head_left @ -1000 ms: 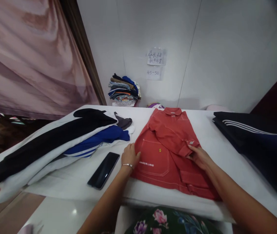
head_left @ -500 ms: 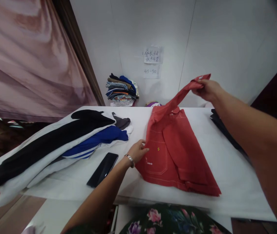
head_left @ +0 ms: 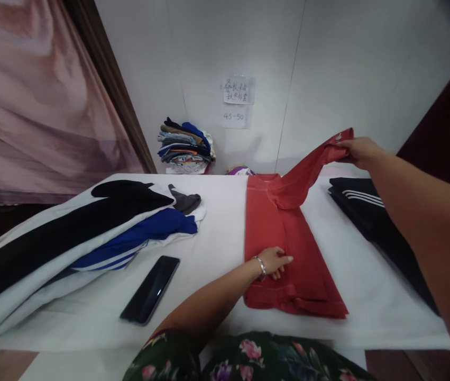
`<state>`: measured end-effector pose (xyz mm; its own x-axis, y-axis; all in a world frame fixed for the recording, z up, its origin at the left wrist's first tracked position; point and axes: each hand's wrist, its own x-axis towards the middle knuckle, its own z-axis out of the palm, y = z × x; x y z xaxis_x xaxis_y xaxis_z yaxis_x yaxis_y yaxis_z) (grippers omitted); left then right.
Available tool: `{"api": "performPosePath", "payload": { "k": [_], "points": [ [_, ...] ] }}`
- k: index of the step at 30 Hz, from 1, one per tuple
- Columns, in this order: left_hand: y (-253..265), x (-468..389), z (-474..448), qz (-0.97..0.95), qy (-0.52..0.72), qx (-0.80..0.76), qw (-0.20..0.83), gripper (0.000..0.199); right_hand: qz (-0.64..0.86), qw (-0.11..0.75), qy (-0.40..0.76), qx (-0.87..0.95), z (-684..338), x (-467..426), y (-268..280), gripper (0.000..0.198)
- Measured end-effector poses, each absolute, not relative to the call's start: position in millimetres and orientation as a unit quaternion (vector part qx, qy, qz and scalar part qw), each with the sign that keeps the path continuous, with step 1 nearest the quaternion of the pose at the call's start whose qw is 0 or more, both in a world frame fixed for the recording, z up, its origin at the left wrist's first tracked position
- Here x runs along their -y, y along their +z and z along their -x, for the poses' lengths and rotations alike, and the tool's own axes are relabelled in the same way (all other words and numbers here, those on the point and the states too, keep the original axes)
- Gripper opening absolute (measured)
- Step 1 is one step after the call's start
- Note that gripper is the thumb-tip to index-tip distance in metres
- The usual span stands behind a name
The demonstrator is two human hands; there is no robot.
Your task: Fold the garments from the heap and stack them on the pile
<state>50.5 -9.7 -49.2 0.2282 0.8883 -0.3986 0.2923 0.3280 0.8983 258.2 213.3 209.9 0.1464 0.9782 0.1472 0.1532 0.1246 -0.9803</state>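
A red jacket (head_left: 264, 233) lies partly folded on the white table, its left side turned in along a straight edge. My right hand (head_left: 361, 151) is closed on the cuff of one sleeve and holds it up above the table, so the sleeve slants from the shoulder. Lower on the jacket, my left hand (head_left: 274, 262) with a silver bracelet rests on the cloth, thumb and fingers apart. The pocket and lettering are hidden under the fold.
To the left lie a black and white garment (head_left: 66, 217), a blue striped one (head_left: 137, 241) and a phone (head_left: 150, 290). Folded black clothing (head_left: 383, 227) sits at the right. A clothes stack (head_left: 187, 143) stands by the back wall, below paper signs (head_left: 237, 103).
The jacket's left side has been folded inward over its front. My left hand has moved right onto the folded cloth; my right hand has carried the cuff to the right.
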Motion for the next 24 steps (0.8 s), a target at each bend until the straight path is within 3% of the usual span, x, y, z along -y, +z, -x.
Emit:
{"api": "performPosePath", "payload": {
  "k": [2,5,9,11,14,17,20,24],
  "points": [
    [-46.2,16.1,-45.8,-0.472,0.280,-0.527,0.649,0.044,0.531,0.527,0.384,0.542,-258.8,-207.5,210.1,0.033],
    [-39.1,23.5,-35.6,-0.435,0.364,-0.492,0.660,0.035,0.488,0.480,0.369,0.628,-250.5,-186.0,220.7,0.043],
    [-27.4,25.7,-13.8,-0.339,0.468,-0.469,0.668,0.035,0.405,0.314,0.326,0.795,-222.6,-123.3,216.7,0.032],
    [-22.8,24.7,-3.1,-0.258,0.505,-0.441,0.696,0.042,0.332,0.221,0.290,0.870,-203.5,-82.6,189.7,0.023],
    [-20.8,23.7,4.4,-0.170,0.532,-0.381,0.737,0.055,0.231,0.059,0.214,0.947,-174.6,-25.9,119.2,0.024],
    [-23.9,24.7,2.0,-0.158,0.529,-0.328,0.766,0.058,0.229,-0.034,0.153,0.961,-155.3,9.2,48.1,0.026],
    [-28.8,25.9,-2.6,-0.153,0.515,-0.334,0.775,0.043,0.258,-0.038,0.126,0.957,-152.7,19.8,15.8,0.029],
    [-34.7,25.9,-5.9,-0.143,0.536,-0.393,0.734,0.028,0.266,0.005,0.145,0.953,-165.0,19.6,24.5,0.025]
  ]
}}
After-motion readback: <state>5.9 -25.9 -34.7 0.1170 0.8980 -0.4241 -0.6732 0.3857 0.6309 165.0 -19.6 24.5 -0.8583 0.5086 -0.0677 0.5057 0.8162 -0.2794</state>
